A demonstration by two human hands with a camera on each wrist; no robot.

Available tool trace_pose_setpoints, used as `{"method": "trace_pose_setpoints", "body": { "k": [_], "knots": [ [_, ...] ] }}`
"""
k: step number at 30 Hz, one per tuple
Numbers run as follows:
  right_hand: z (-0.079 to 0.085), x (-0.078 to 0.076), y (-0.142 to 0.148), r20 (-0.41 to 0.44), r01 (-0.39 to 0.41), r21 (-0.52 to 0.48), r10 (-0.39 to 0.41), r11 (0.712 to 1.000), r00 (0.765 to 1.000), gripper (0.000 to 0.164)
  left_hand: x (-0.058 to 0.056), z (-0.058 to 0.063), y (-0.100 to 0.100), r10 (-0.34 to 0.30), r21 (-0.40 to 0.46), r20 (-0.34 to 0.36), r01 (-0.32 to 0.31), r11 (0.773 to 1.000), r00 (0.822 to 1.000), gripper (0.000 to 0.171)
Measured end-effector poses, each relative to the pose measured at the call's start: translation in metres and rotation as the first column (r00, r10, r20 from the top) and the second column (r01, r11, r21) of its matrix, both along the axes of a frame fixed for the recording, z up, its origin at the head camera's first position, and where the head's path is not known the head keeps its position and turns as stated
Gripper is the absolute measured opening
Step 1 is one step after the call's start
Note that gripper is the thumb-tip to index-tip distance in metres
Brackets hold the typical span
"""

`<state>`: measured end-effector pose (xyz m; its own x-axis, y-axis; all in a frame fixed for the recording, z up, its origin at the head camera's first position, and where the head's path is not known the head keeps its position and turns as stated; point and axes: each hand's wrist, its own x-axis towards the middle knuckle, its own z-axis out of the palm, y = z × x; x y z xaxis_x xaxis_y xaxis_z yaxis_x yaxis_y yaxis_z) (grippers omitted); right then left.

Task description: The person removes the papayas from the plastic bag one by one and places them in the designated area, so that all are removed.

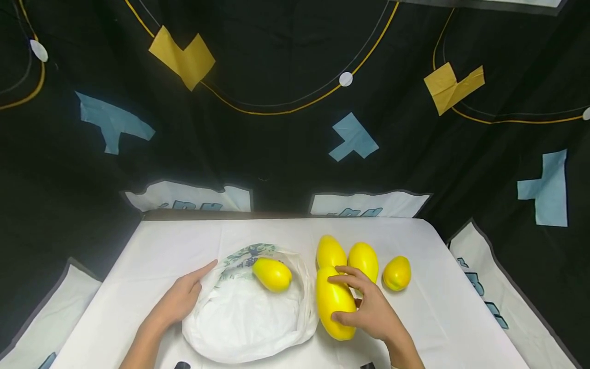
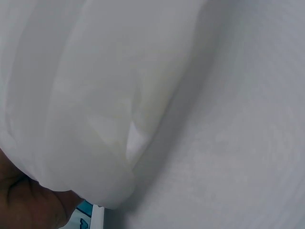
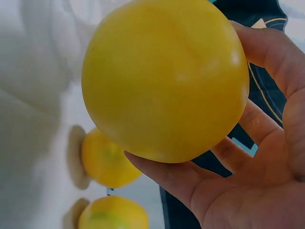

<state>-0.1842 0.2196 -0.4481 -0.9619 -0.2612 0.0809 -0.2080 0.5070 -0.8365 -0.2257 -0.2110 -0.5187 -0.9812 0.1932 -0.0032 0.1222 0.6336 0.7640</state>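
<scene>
In the head view, a white plastic bag (image 1: 244, 328) with a green print lies with its mouth spread upward. One smooth yellow fruit (image 1: 273, 275), shaped like a mango, rests inside it. My left hand (image 1: 182, 297) is at the bag's left rim, its index finger straight along the edge; bag film hides part of this hand in the left wrist view. To the right of the bag, my right hand (image 1: 369, 300) grips a large, long yellow mango-like fruit (image 1: 331, 305) between thumb and fingers. The right wrist view shows this fruit (image 3: 164, 81) filling the hand.
Behind the gripped fruit stand two more yellow fruits, one tall (image 1: 330, 249) and one rounder (image 1: 364, 258). A smaller yellow fruit (image 1: 397, 273) lies farther right. All are on a white-covered table (image 1: 442, 318), with a black curtain (image 1: 276, 154) behind its far edge.
</scene>
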Motion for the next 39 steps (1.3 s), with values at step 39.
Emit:
{"method": "trace_pose_setpoints", "body": {
  "k": [39],
  "knots": [
    [-0.033,0.007,0.027,0.165,-0.051,0.029,0.046,0.998,0.985,0.065,0.0,-0.003,-0.001,0.005,-0.009,-0.006,-0.005,1.0,1.0,0.053]
  ]
}}
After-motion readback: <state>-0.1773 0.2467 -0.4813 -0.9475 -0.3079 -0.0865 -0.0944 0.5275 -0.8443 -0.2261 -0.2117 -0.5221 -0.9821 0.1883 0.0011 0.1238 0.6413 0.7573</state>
